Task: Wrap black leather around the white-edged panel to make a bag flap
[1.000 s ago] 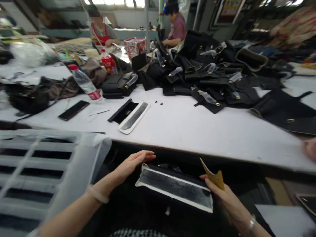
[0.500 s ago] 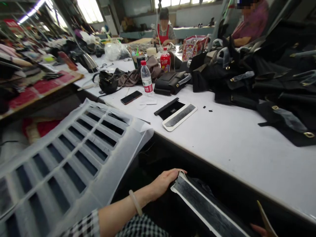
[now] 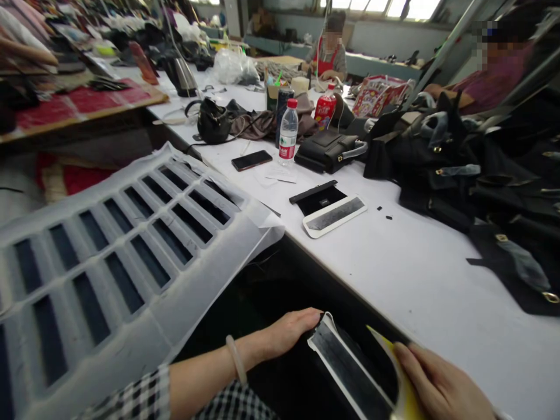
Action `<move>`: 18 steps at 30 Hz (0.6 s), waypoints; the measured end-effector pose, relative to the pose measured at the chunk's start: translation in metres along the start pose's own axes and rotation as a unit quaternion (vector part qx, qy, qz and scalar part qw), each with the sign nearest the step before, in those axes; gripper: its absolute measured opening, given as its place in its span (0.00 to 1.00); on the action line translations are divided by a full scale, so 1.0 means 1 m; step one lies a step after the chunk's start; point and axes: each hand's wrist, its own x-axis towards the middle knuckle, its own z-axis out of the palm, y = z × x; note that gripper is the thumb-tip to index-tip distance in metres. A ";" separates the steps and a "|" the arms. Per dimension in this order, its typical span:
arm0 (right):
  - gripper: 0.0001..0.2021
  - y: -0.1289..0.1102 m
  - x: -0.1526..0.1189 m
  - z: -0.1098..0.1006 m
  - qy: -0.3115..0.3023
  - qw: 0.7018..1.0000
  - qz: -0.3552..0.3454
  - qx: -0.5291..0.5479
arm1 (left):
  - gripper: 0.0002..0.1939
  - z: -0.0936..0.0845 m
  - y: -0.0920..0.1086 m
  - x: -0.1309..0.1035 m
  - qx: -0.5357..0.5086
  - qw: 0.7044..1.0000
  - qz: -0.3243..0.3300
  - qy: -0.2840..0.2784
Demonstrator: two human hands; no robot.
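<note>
Resting below the white table's [image 3: 415, 280] near edge: black strip piece with white border [image 3: 345, 367]. Left hand [image 3: 286, 332], fingers flat and open, touches its far end. Right hand [image 3: 441, 388] pinches a yellow card [image 3: 400, 379] at its near end.

A bag-making workshop: black handbags [image 3: 441, 169] heaped on long worktable [image 3: 406, 274], co-workers seated behind

Both hands low in front of the body, below the table edge.
The left hand [image 3: 289, 332] reaches forward, palm down, fingers together and slightly curled, a bangle on its wrist. The right hand [image 3: 441, 388] sits at the lower right, fingers curled inward.
</note>
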 end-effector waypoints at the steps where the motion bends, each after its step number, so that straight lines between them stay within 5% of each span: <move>1: 0.28 -0.017 0.020 0.001 0.009 0.998 -0.037 -0.047 | 0.22 0.000 0.000 0.000 0.006 1.000 -0.006 0.009; 8: 0.26 -0.093 0.124 0.011 0.003 0.899 -0.395 -0.187 | 0.27 0.004 -0.013 0.004 -0.011 0.997 0.007 0.079; 18: 0.25 -0.113 0.153 0.017 -0.086 0.829 -0.526 -0.168 | 0.35 0.010 -0.005 0.000 0.019 0.990 0.013 0.136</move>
